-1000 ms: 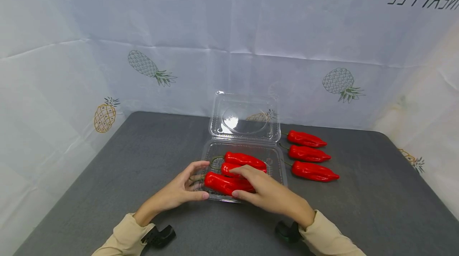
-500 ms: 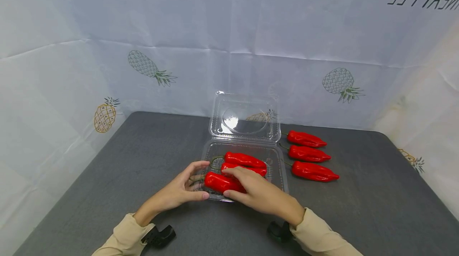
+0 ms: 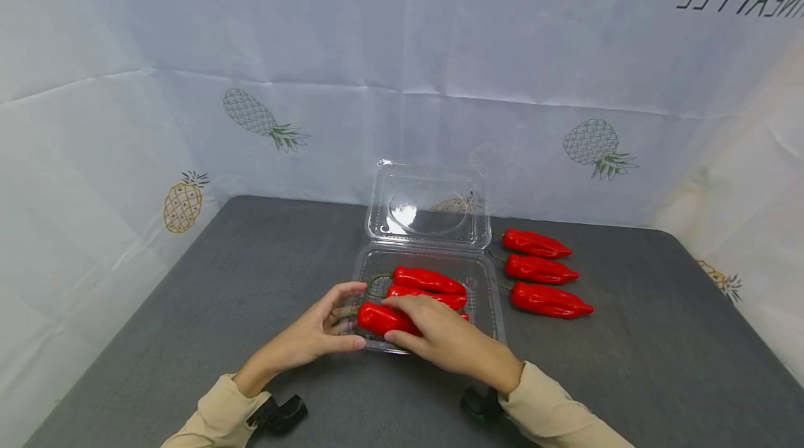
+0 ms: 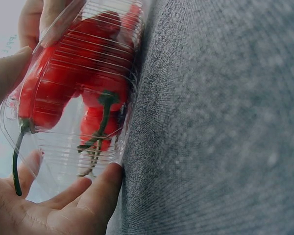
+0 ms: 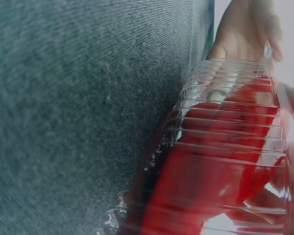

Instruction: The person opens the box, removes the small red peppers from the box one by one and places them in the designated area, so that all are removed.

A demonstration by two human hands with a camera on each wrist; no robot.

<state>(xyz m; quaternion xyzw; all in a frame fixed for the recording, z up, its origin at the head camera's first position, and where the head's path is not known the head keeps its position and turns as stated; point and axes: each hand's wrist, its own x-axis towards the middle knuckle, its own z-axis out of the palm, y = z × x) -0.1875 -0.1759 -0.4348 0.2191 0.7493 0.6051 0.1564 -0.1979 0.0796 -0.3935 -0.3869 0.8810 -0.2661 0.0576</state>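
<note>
A clear plastic clamshell box (image 3: pixel 488 322) stands on the table with its lid (image 3: pixel 440 207) raised behind it. Several red peppers lie in its base, one rear pepper (image 3: pixel 433 280) among them. My right hand (image 3: pixel 449 336) curls over the front pepper (image 3: pixel 380 320) from above, thumb on its near side; much of that pepper is hidden under the hand. In the left wrist view its green stem (image 4: pixel 17 166) hangs out past the box wall. My left hand (image 3: pixel 314 333) rests at the box's left end, fingers (image 4: pixel 105 191) spread along the ribbed side.
To the right of the box lie three more red peppers in a column: a far one (image 3: pixel 536 243), a middle one (image 3: pixel 540 269) and a near one (image 3: pixel 549 300). The dark grey table (image 3: pixel 628 364) ends at a white pineapple-print cloth (image 3: pixel 440 36) behind.
My right hand has slid left along the front pepper toward its stem end, while the pepper stays about where it was. The left hand and the box have not moved.
</note>
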